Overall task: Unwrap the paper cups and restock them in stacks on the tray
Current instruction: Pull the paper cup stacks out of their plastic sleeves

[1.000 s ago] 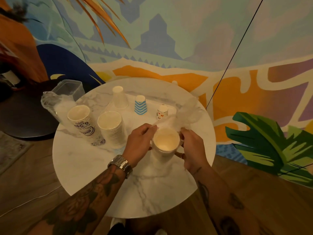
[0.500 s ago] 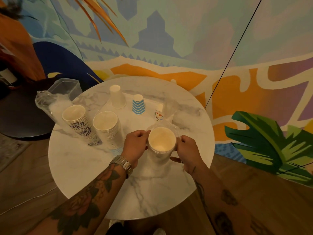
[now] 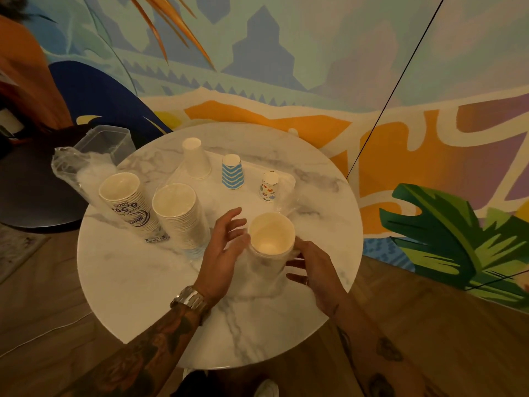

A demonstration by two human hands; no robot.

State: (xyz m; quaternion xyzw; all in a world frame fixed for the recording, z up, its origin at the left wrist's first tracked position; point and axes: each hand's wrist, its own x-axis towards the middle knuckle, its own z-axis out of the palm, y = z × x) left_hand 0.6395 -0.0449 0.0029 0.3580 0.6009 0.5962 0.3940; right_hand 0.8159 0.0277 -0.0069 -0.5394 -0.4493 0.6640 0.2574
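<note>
The unwrapping step is judged to be in hand. A stack of paper cups [image 3: 270,234] is stood upright on the round table [image 3: 143,296], a little to the right of its middle and nearer to the near edge. The top rim of the stack is bare, while the thin clear wrapper [image 3: 257,265] is seen gathered around the lower part.

The left hand [image 3: 226,250] is held released, with the fingers spread, just beside the left side of the stack. The right hand [image 3: 315,267] is also relaxed, its fingers stretched toward the lower right side. Nothing is grasped by either hand. Whether the film is touched by them cannot be told.

For the next move, the film should probably be pinched low and pulled off while the stack is kept steady, because such a tall, light column is easily tipped. After that the stack is to be carried to the tray [image 3: 289,179] by the far edge.

On this pale, flat tray three cups are set upside down: a plain white cup [image 3: 196,161], a blue striped cup [image 3: 232,171] and a small patterned cup [image 3: 269,186]. Near the left edge a printed stack [image 3: 126,202] and a plain stack [image 3: 180,216] are leaned, both ribbed by their many rims. A crumpled plastic bag [image 3: 68,167] is hung over the left edge. The table top is smooth, veined marble.
</note>
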